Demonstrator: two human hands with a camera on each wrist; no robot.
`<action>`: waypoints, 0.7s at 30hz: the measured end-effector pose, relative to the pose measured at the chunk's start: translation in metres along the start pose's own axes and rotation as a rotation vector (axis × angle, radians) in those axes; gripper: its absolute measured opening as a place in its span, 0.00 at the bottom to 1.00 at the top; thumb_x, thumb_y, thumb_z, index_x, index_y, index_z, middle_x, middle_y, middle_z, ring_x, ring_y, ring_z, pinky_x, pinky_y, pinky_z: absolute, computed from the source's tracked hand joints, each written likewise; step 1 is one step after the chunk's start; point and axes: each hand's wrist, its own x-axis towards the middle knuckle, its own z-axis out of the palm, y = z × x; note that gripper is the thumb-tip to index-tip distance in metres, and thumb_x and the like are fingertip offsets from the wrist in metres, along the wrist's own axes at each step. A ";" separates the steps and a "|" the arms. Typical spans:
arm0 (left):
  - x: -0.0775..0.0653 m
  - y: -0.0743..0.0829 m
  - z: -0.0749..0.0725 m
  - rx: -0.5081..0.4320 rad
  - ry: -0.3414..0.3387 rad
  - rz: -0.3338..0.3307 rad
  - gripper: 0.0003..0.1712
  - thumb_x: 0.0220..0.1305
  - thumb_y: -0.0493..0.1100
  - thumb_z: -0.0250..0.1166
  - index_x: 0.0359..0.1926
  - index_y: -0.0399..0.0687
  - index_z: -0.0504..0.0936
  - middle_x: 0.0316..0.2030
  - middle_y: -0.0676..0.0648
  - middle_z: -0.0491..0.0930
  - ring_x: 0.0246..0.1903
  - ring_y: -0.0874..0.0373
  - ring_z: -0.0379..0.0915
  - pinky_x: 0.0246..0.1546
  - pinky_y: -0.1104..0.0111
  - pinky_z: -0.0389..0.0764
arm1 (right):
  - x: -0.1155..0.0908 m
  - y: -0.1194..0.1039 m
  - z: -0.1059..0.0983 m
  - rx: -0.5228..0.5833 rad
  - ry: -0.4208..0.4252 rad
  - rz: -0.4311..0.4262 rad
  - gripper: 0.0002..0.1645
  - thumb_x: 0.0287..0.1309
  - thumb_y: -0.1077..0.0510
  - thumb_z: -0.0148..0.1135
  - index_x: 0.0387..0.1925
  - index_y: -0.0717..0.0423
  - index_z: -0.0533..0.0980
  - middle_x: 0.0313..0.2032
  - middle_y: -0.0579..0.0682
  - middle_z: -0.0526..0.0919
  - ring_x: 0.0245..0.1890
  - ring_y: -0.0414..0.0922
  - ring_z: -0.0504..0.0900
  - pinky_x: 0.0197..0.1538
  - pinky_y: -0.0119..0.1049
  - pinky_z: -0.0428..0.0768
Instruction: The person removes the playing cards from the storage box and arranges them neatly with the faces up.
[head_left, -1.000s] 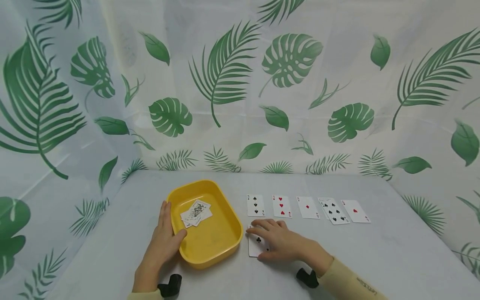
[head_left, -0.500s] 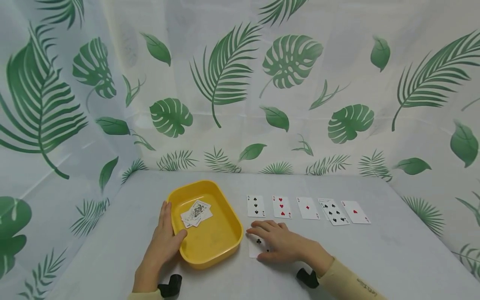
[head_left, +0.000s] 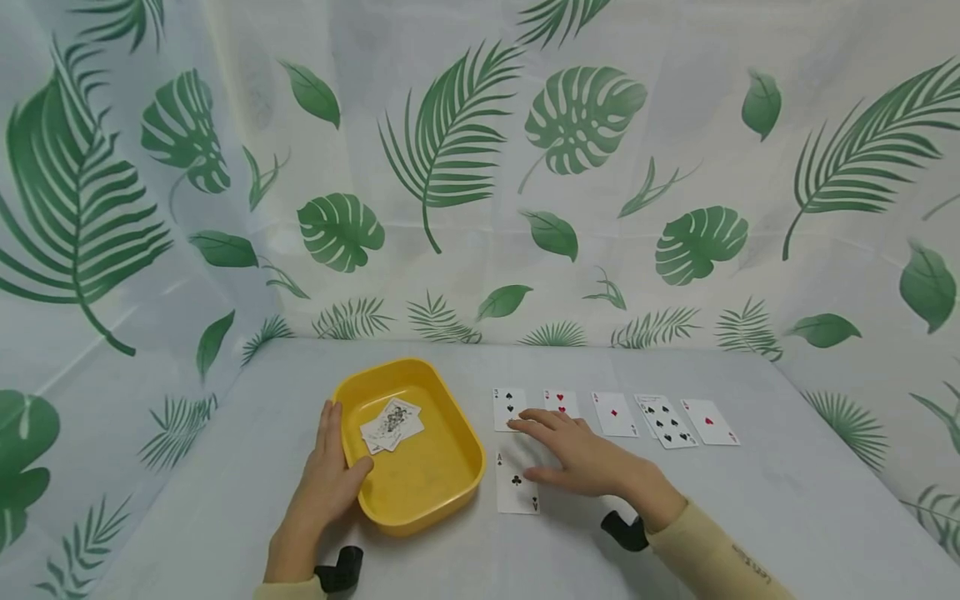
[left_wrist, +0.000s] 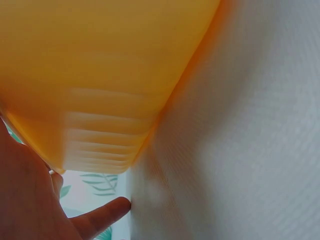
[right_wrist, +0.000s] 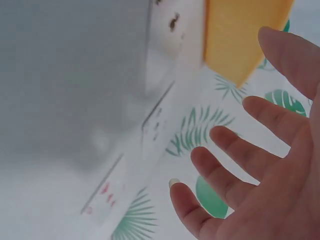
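My left hand holds the left side of a yellow plastic tray, thumb over the rim and fingers along the outer wall. Up close, the left wrist view shows the tray's wall. Inside it lie a few overlapping cards, a joker on top. My right hand hovers with spread fingers above the cloth, holding nothing; the right wrist view shows its fingers apart. An ace of clubs lies face up just left of its thumb. Its fingers partly cover a three of hearts.
Behind the right hand runs a row of face-up cards: three of spades, ace of diamonds, six of spades overlapping another card, and ace of hearts. A leaf-patterned curtain encloses the white-covered table.
My right hand has lifted off the ace of clubs and shifted slightly up and to the right, uncovering that card. The left hand and tray have stayed put.
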 end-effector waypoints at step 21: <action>-0.001 0.001 0.000 0.002 0.000 0.005 0.56 0.63 0.44 0.56 0.80 0.44 0.29 0.80 0.43 0.24 0.74 0.30 0.42 0.69 0.40 0.49 | 0.051 -0.041 -0.023 -0.020 0.154 -0.094 0.29 0.67 0.48 0.64 0.66 0.52 0.74 0.64 0.52 0.73 0.62 0.52 0.73 0.62 0.55 0.72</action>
